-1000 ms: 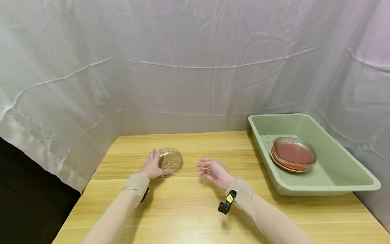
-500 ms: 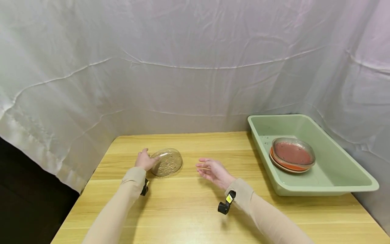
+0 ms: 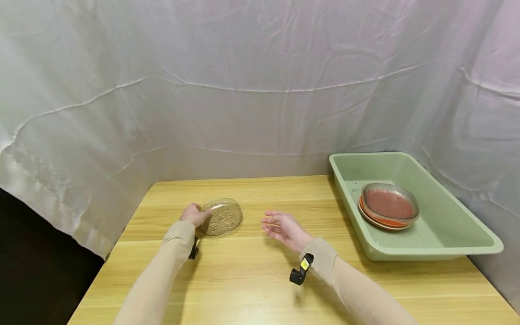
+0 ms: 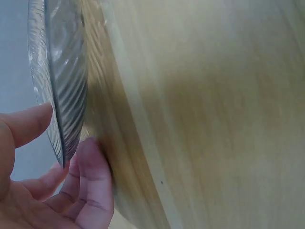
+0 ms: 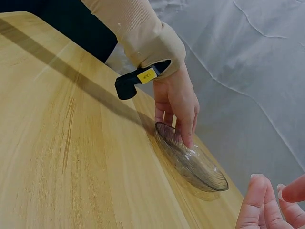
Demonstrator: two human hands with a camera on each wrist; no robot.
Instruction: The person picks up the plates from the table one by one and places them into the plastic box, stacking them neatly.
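A clear glass plate (image 3: 225, 217) with a ridged pattern sits at the table's middle left. My left hand (image 3: 194, 215) pinches its left rim. In the left wrist view the thumb (image 4: 33, 125) lies over the upper face of the plate (image 4: 69, 71), and the fingers (image 4: 95, 176) are curled at its underside, close to the tabletop. My right hand (image 3: 286, 229) hovers over the table to the right of the plate, holding nothing, its fingers loosely bent. The right wrist view shows the plate (image 5: 190, 164) slightly tilted, apart from the right hand (image 5: 267, 205).
A pale green tub (image 3: 440, 251) stands on the right of the wooden table (image 3: 243, 280). Inside it is a stack of dishes (image 3: 390, 205), with a clear-rimmed reddish one on top and orange below. Grey curtains (image 3: 260, 113) hang behind the table.
My left hand has shifted left from over the plate to its left rim, thumb now on top and fingers beneath. The plate has barely moved. My right hand stays in place.
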